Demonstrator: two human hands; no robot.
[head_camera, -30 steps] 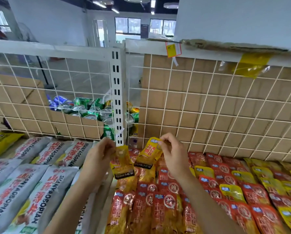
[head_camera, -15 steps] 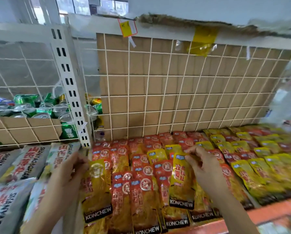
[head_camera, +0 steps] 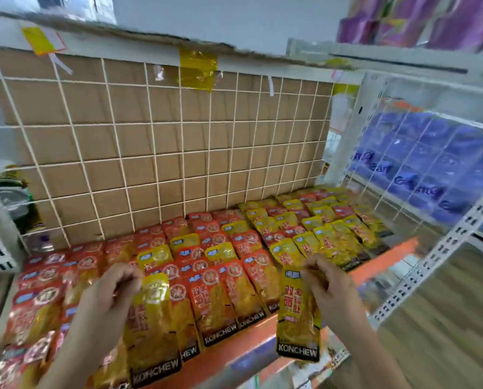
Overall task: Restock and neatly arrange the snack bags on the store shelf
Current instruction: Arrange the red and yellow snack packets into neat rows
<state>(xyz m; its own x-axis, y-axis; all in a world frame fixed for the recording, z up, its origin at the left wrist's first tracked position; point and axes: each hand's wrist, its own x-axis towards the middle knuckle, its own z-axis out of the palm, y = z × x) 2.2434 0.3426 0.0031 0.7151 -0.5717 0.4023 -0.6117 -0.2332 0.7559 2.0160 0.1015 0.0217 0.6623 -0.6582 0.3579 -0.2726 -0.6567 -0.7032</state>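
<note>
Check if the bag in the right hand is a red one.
No, the right hand pinches the top of a yellow KONCHEW bag, and the left hand pinches a second yellow bag.

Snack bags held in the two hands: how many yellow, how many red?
yellow plastic snack bags: 2, one in the left hand, one in the right hand
red plastic snack bags: 0 in hand
Total held: 2

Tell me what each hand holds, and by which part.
The left hand pinches one yellow plastic snack bag by its top edge. The right hand pinches another yellow plastic snack bag, also by its top edge.
</note>
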